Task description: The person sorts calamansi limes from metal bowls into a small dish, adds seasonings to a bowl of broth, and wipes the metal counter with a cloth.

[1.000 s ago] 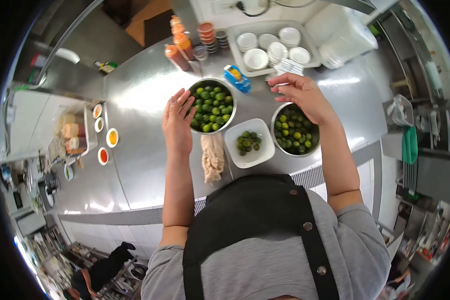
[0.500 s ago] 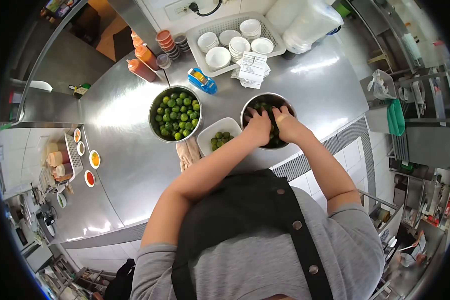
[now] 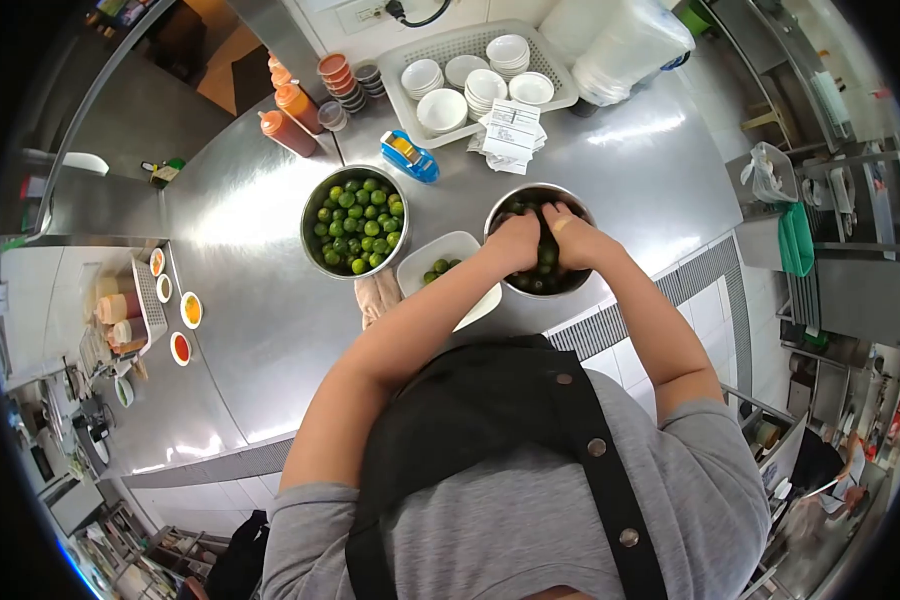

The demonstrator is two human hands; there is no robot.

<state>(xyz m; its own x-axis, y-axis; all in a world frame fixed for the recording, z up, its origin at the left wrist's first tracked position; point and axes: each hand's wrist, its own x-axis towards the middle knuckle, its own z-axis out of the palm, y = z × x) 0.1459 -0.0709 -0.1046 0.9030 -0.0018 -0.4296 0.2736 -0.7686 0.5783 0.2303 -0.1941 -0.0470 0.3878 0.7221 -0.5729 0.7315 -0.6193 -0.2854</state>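
My left hand [image 3: 515,242] reaches into a metal bowl [image 3: 582,279] at the right, its fingers mostly hidden below the rim. In the same bowl is my right hand [image 3: 574,241], fingers stretched down among dark green limes [image 3: 543,272]; a tan patch shows on its back. I cannot see a lime held in either hand. A white rectangular tub [image 3: 485,305] with a few limes stands left of this bowl, partly under my left forearm. Farther left is another metal bowl [image 3: 306,238] full of small green limes [image 3: 362,222].
Behind the bowls are a blue tape dispenser [image 3: 410,157], paper slips [image 3: 513,133] and a grey basket [image 3: 562,98] of white dishes. Squeeze bottles [image 3: 288,132] stand at the back left. A beige cloth [image 3: 377,297] lies by the left bowl. A person [image 3: 820,500] is at far right.
Both hands have sunk deeper into the right bowl and come closer together. The left fingers, spread before, are now mostly out of sight. My left forearm covers more of the white tub.
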